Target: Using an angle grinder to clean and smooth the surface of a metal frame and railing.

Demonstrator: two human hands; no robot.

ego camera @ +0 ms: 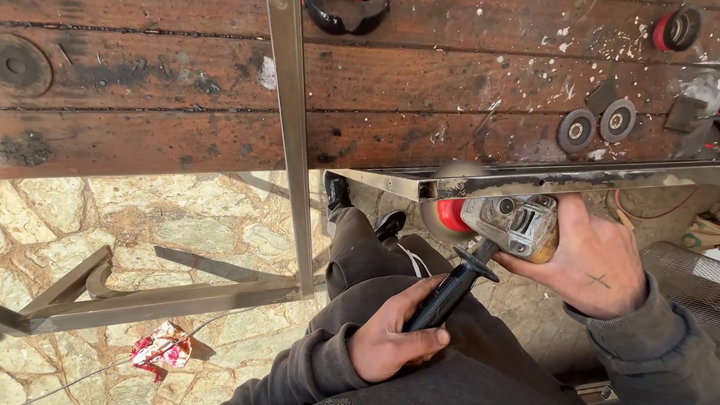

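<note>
My right hand (592,262) grips the grey metal body of an angle grinder (514,223). My left hand (390,337) is closed around its black side handle (450,289). The grinder's disc (442,214), with a red hub, sits blurred against the underside of a square steel tube (570,180) that runs along the front edge of the wooden workbench (150,97). That tube belongs to a welded steel frame (294,150) whose upright bar crosses the bench and hangs down over the stone floor.
Two grinding discs (596,126) lie on the bench at the right, a red-centred wheel (675,30) at the far right corner, a dark disc (21,66) at the far left. A crumpled red wrapper (161,349) lies on the stone paving. My legs and black shoes (337,191) are below.
</note>
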